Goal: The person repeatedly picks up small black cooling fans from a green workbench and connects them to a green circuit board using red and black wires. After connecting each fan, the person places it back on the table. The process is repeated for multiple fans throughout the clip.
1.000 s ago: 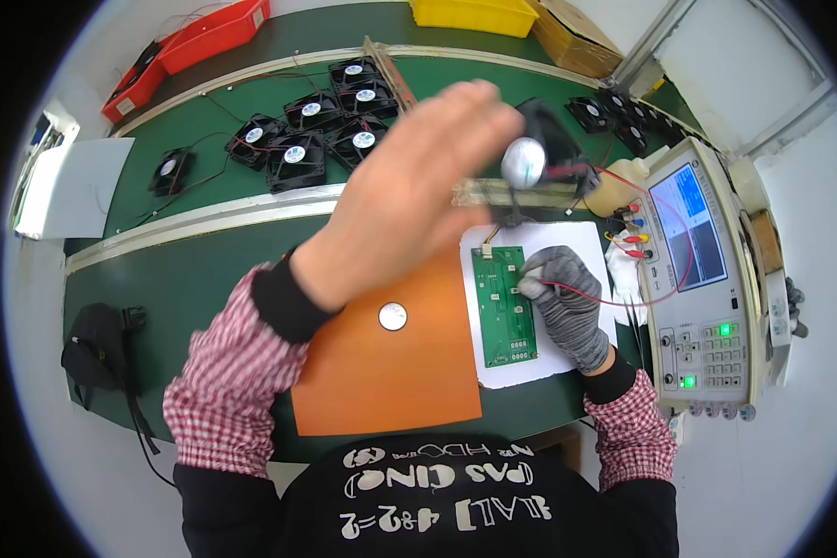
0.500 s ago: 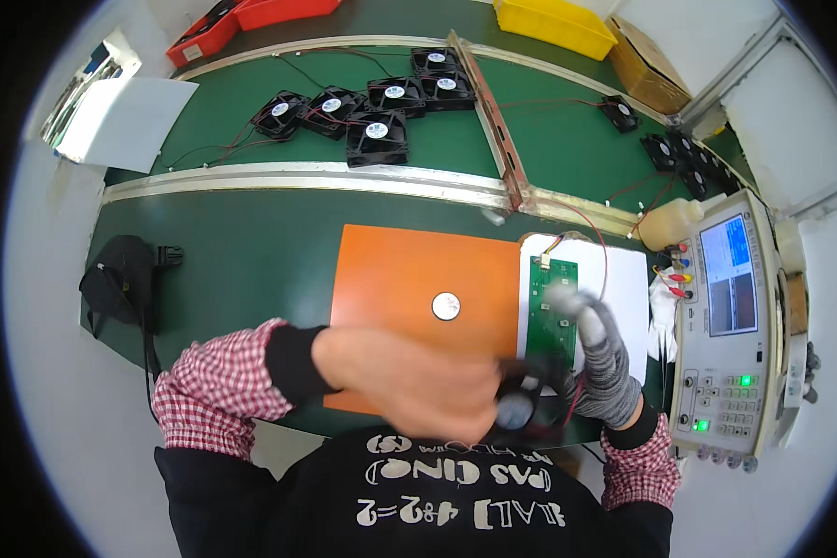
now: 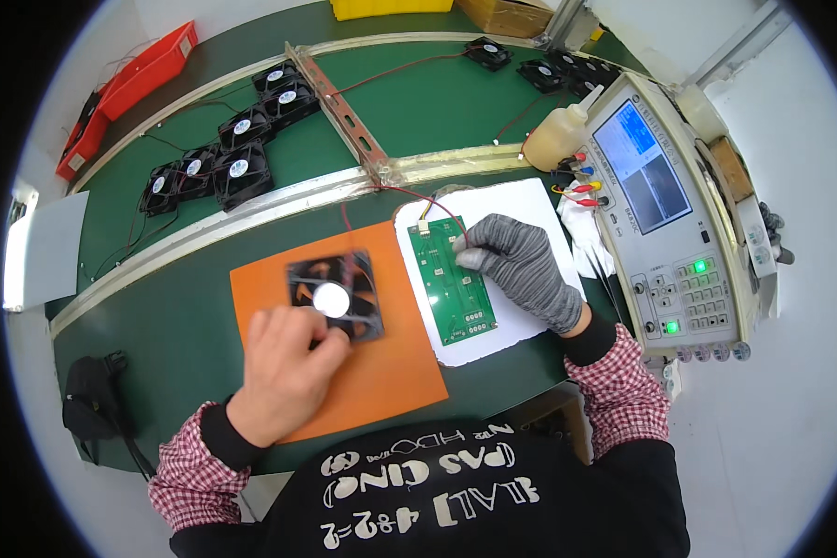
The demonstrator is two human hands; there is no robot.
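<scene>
On an orange sheet (image 3: 381, 391) sits a black square cooling fan (image 3: 367, 312) with a bright white round centre, slightly blurred. My bare left hand (image 3: 288, 367) is curled at the fan's lower left edge, gripping it there; its fingertips are partly hidden. A green circuit board (image 3: 456, 288) with a white socket at its top lies on a white pad (image 3: 530, 209). My right hand (image 3: 521, 265), in a grey striped glove, pinches a thin red lead (image 3: 428, 197) at the board's upper right edge. The lead's end is hidden by the fingers.
More black fans (image 3: 242, 177) with trailing wires lie beyond a metal rail (image 3: 214, 228), left and right of a rusty bracket (image 3: 344, 121). A test instrument (image 3: 660, 214) with a lit screen stands at right, beside a bottle (image 3: 553, 138) and tweezers (image 3: 607, 279). A black pouch (image 3: 93, 395) lies left.
My left hand has brought the fan up from the near edge onto the orange sheet. The gloved right hand now pinches the red lead over the board. My view has turned.
</scene>
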